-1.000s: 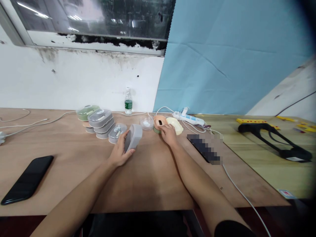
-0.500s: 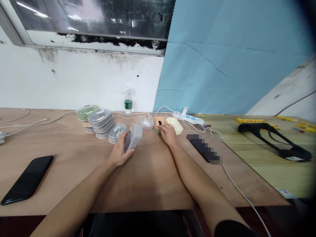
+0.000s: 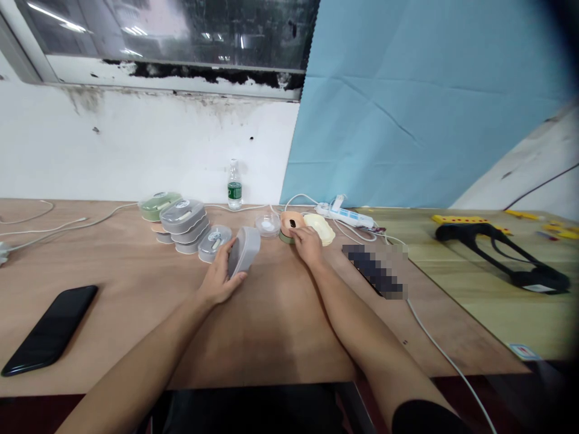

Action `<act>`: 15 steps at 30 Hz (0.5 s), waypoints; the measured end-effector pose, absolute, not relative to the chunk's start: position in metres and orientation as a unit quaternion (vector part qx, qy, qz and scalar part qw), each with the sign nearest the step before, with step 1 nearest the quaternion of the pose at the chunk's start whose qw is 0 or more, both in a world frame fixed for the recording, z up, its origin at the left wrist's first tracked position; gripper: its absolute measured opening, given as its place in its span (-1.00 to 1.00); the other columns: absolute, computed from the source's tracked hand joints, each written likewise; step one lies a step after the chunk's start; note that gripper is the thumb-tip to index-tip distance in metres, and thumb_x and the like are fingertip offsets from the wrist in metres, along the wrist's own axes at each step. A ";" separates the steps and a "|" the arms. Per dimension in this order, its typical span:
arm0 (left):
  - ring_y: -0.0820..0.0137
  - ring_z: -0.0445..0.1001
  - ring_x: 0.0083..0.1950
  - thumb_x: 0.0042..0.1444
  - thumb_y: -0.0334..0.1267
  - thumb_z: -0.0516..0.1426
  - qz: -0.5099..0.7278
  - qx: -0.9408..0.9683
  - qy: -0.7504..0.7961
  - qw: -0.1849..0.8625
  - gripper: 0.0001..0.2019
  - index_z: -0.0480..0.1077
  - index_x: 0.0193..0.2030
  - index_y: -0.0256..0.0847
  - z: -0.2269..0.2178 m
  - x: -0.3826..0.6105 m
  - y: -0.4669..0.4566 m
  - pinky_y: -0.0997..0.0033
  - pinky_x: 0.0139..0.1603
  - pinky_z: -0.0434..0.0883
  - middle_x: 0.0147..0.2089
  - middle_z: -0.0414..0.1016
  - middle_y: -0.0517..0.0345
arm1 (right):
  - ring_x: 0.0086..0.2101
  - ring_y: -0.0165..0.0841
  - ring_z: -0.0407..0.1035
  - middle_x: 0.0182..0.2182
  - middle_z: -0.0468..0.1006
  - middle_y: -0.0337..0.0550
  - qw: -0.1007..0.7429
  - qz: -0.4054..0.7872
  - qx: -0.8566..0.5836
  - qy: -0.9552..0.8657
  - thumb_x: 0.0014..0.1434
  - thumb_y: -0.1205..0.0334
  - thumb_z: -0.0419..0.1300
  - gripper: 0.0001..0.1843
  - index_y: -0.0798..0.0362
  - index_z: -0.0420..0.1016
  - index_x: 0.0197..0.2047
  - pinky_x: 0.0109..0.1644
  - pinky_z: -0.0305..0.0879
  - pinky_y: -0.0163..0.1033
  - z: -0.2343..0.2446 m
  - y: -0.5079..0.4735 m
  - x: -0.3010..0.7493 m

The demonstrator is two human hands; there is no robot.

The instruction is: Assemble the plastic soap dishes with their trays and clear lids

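head cam | faces forward-down | table near

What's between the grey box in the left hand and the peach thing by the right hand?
A small clear dish holding something white, on the wooden table between grey box and peach thing; the head view shows it.

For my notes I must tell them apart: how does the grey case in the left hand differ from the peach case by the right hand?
Colour: the grey case is dull grey; the peach case is peach with a small dark mark on top. Pose: the left hand holds the grey case tilted on its edge; the peach case lies flat, the right hand at its near edge. Both are rounded oblong.
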State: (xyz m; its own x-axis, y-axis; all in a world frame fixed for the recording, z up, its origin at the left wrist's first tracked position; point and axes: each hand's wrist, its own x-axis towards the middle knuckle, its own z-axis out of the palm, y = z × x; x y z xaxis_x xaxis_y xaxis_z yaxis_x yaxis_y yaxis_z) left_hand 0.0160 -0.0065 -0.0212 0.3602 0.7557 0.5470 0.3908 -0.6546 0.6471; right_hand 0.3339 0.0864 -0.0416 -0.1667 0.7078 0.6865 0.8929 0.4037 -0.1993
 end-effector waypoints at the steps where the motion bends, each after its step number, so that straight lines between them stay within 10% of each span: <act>1: -0.03 0.13 0.29 0.14 0.06 0.07 0.436 0.798 0.360 0.209 -0.20 -0.20 0.40 -0.18 -0.021 0.016 -0.007 -0.10 0.23 0.15 0.35 0.00 -0.21 | -0.20 -0.24 0.39 -0.22 0.60 -0.08 0.365 -0.126 -0.531 -0.754 0.26 0.27 0.02 -0.70 0.03 0.58 -0.13 -0.05 0.25 -0.15 -0.041 0.086 0.334; 15: -0.02 0.10 0.31 0.16 0.09 0.04 0.431 0.802 0.359 0.205 -0.21 -0.20 0.40 -0.20 -0.020 0.016 -0.007 -0.08 0.24 0.14 0.35 -0.01 -0.22 | -0.16 -0.19 0.37 -0.21 0.58 -0.04 0.359 -0.121 -0.550 -0.745 0.24 0.22 0.06 -0.73 0.04 0.57 -0.13 -0.04 0.21 -0.09 -0.034 0.080 0.328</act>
State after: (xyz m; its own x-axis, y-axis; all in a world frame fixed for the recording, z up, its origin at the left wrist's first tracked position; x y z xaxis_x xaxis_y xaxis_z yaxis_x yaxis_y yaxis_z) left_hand 0.0160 -0.0067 -0.0202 0.3704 0.7529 0.5440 0.3989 -0.6579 0.6388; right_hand 0.3284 0.0797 -0.0342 -0.1383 0.7321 0.6671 0.9057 0.3661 -0.2139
